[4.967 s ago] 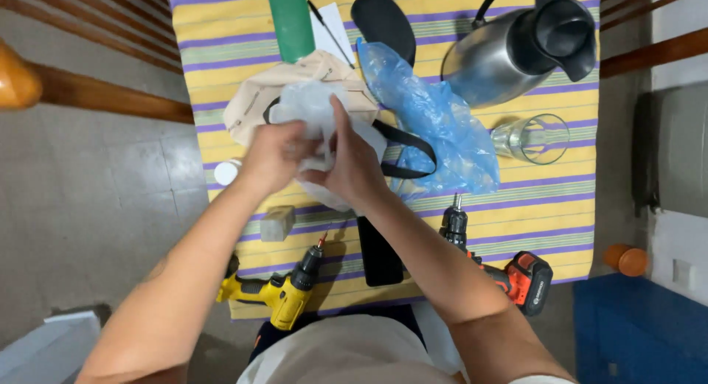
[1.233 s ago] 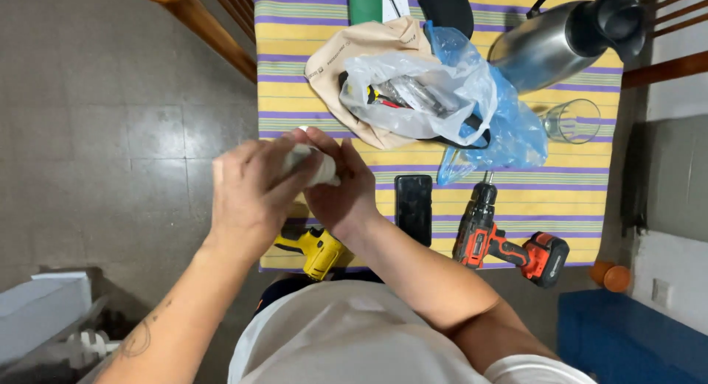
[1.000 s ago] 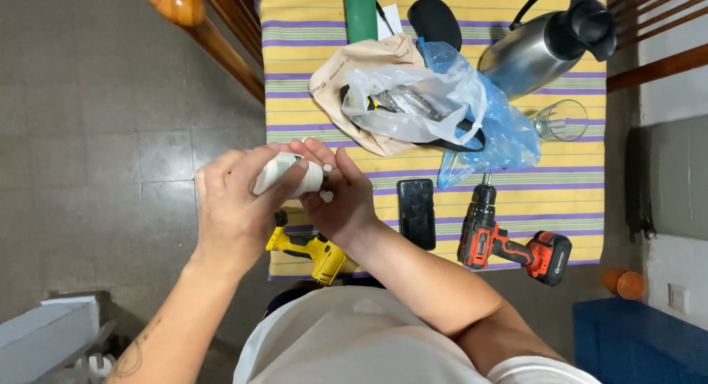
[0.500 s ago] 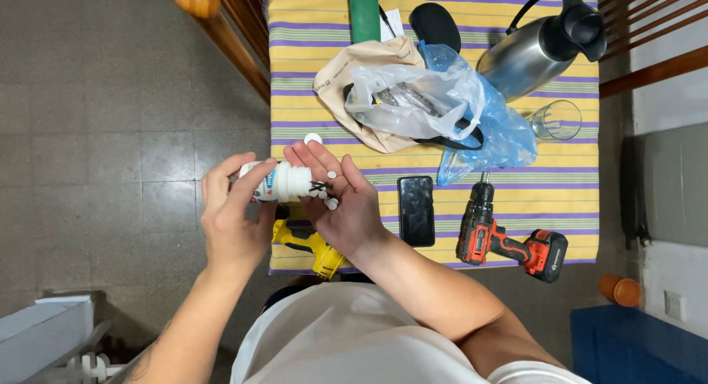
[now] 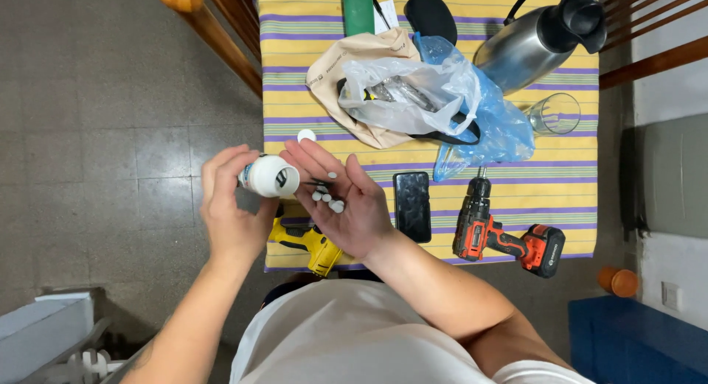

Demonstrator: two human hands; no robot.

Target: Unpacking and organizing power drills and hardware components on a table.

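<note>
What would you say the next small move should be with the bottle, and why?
Probably tip the bottle back upright: the left hand holds it tilted, mouth toward the open right palm, where several small white pieces already lie.

A small white pill bottle (image 5: 270, 176) with a dark-printed label lies tipped on its side in the left hand (image 5: 234, 207), mouth toward the right hand (image 5: 346, 203). On the striped counter (image 5: 575, 170), a beige paper bag (image 5: 346, 67) lies open – a clear plastic bag (image 5: 413, 96) bulges out of it, and a crumpled blue plastic bag (image 5: 501, 122) sits just beside. A black phone (image 5: 412, 206), screen dark, lies flat near the right wrist.
</note>
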